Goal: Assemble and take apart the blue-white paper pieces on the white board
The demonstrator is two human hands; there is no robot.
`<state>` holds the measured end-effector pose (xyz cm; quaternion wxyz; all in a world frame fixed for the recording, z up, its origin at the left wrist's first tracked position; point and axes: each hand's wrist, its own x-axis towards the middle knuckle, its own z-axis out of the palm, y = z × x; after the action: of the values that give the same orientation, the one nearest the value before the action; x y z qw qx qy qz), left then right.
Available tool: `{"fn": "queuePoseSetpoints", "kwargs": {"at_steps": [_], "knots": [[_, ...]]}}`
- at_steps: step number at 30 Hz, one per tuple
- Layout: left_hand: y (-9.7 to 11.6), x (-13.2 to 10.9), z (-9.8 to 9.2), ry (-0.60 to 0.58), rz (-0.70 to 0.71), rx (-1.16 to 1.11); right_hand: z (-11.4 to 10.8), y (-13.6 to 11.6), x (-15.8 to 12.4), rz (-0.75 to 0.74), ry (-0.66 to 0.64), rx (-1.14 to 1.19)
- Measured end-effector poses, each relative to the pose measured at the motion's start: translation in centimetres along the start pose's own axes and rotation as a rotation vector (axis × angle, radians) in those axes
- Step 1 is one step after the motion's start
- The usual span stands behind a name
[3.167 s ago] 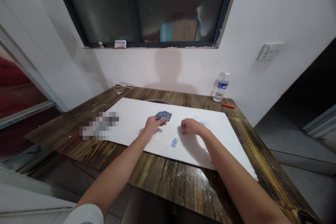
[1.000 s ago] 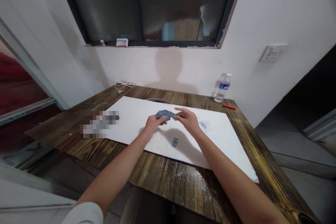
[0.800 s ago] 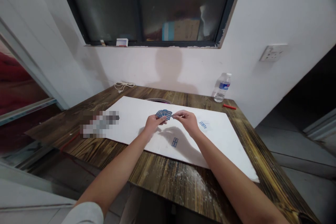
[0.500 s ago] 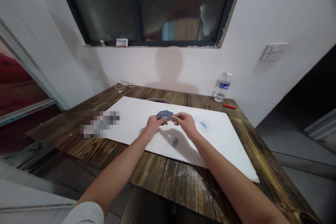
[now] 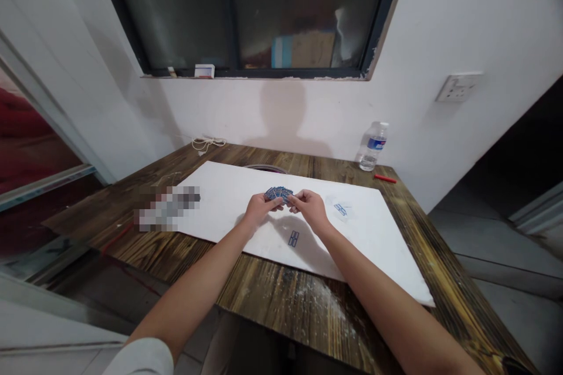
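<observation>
My left hand (image 5: pixel 258 210) is closed on a fan of blue-backed playing cards (image 5: pixel 278 192), held just above the white sheet (image 5: pixel 220 193). Right beside it, my right hand (image 5: pixel 310 207) pinches the fan's right edge with thumb and fingers together. A single blue-backed card (image 5: pixel 293 238) lies flat on the sheet just in front of my right wrist. Another card (image 5: pixel 340 208) lies on the sheet to the right of that hand.
The sheet covers a dark wooden table (image 5: pixel 281 299). A water bottle (image 5: pixel 372 146) and a red pen (image 5: pixel 385 178) sit at the back right by the wall. A white cable (image 5: pixel 207 143) lies at the back left; a blurred patch (image 5: pixel 167 209) is at the sheet's left end.
My right hand rose from a fist resting on the sheet, reached over to the fan in my left hand and closed on its right edge. The left hand stayed almost still.
</observation>
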<state>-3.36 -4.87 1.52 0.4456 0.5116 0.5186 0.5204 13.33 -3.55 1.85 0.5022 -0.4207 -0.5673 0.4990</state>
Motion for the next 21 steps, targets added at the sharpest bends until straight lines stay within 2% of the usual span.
{"fn": "queuePoseSetpoints", "kwargs": {"at_steps": [21], "knots": [[0.78,-0.48,0.05,0.013,0.005,0.057,-0.35,-0.27,0.03,-0.046,-0.006,-0.060]]}}
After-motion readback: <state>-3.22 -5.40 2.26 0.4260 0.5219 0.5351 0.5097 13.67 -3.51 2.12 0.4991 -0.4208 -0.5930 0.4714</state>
